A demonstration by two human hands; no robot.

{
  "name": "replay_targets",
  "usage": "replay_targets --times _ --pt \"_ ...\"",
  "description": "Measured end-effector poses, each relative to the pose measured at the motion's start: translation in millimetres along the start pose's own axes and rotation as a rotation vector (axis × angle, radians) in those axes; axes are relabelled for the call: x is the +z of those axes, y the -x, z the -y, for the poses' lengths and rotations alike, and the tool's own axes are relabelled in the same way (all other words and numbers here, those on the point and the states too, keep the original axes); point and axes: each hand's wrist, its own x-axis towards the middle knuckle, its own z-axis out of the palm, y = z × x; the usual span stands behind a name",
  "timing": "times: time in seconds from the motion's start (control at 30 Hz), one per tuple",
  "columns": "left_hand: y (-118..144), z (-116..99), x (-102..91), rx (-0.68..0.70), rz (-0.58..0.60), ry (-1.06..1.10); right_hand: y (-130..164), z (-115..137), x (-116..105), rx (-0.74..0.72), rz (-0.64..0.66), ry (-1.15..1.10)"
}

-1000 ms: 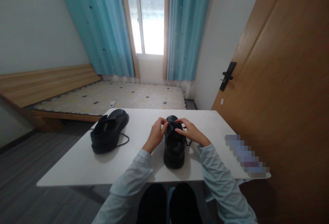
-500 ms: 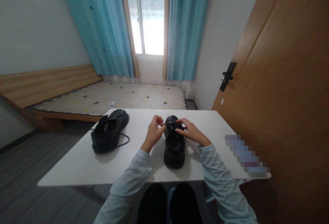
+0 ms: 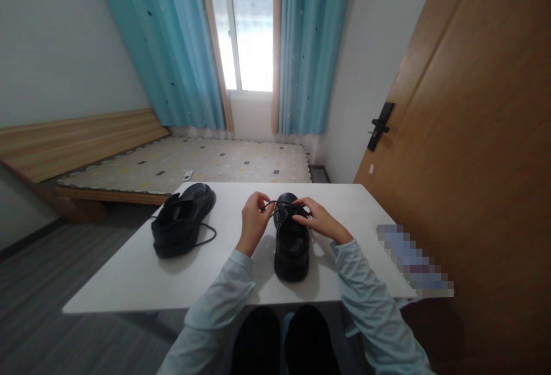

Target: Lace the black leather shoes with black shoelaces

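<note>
A black lace-up shoe (image 3: 293,254) stands upright on the white table (image 3: 241,289), its heel towards me. My left hand (image 3: 255,217) is at the shoe's left, thumb and fingers pinched on a black shoelace (image 3: 272,203) that stretches from the shoe's front. Over the right side of the lacing lies my right hand (image 3: 318,218), its fingers closed at the laces; exactly which strand they grip is too small to make out. A second black shoe (image 3: 183,220) rests to the left, with a loose lace curling onto the table beside it.
At the table's right edge is a blurred, pixelated bluish item (image 3: 411,260). Beyond the table is a bed (image 3: 215,157) with a small white object (image 3: 187,175) on it. A wooden door (image 3: 465,134) stands close on the right.
My left hand has moved slightly left, away from the shoe, drawing the lace out with it. My right hand stays nearly in place at the lacing.
</note>
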Motion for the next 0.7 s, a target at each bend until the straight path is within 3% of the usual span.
replay_targets --times 0.13,0.3,0.43,0.7 --pt "-2 0 -6.0 0.128 -0.008 -0.194 0 2 0 0.005 0.003 0.0" --pt "-3 7 -6.8 0.174 0.215 -0.289 1 3 -1 -0.001 0.003 -0.009" --pt "-4 12 -5.9 0.169 0.31 -0.354 1 1 0 0.006 0.009 -0.012" --pt "-5 14 -7.0 0.123 0.301 -0.443 1 0 0 0.019 0.018 -0.007"
